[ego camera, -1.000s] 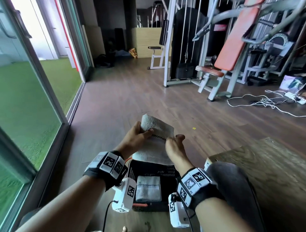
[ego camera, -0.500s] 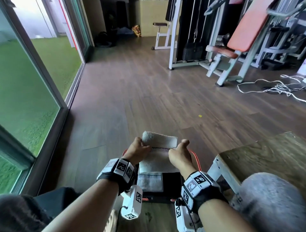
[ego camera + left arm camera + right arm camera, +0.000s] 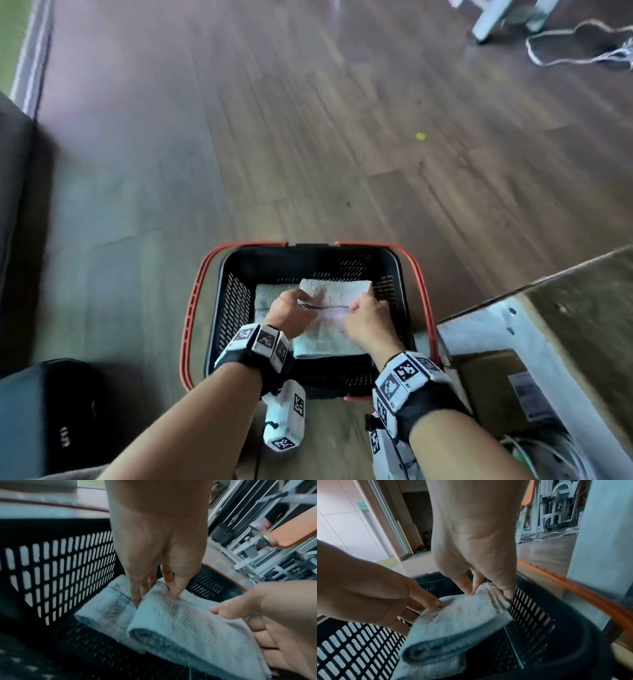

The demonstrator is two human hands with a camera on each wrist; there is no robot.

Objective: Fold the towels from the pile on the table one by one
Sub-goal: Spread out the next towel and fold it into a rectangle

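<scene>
Two hands down in the basket [image 3: 394, 263], black with an orange rim, sitting on the floor [image 3: 308, 137]! Folded towel [image 3: 329, 329] lies over a second towel [image 3: 270, 298]. Left hand [image 3: 291, 313] pinches its left edge, thumb on top; right hand [image 3: 368, 322] grips the right edge, fingers curled under.

Open basket [image 3: 236, 301] top above, slatted walls close around both hands, table [image 3: 582, 308] just right.
</scene>
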